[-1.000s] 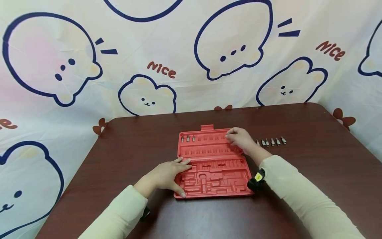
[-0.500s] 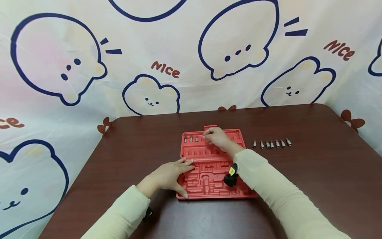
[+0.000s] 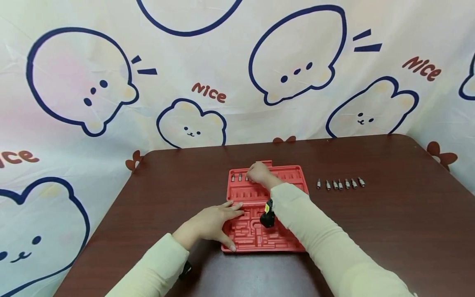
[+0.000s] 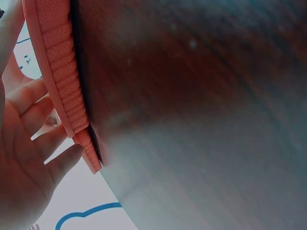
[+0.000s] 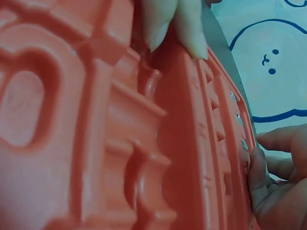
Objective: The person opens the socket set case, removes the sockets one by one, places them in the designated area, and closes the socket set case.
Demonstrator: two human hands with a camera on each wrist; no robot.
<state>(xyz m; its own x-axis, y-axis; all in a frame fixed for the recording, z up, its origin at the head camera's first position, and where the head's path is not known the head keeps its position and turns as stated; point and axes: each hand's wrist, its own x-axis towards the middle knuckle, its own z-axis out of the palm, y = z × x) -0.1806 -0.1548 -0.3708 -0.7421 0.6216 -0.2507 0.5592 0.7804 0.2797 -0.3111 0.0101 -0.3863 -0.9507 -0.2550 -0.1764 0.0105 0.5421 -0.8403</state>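
A red moulded tool case lies unfolded on the table. My left hand rests along its left edge, fingers spread and thumb at the near corner; the left wrist view shows straight fingers touching the case's side. Over the top row of slots, my right hand pinches a small metal socket bit, mostly hidden by the fingers. In the right wrist view, the right thumb and index finger meet at the row, beside a seated socket bit. More socket bits stand in the leftmost slots.
Several loose socket bits stand in a row on the dark brown table, right of the case. A patterned cloth hangs behind the table. The case's lower half has shaped hollows.
My right hand has moved left along the case's top row, from its right end to beside the seated socket bits. My left hand has stayed on the left edge.
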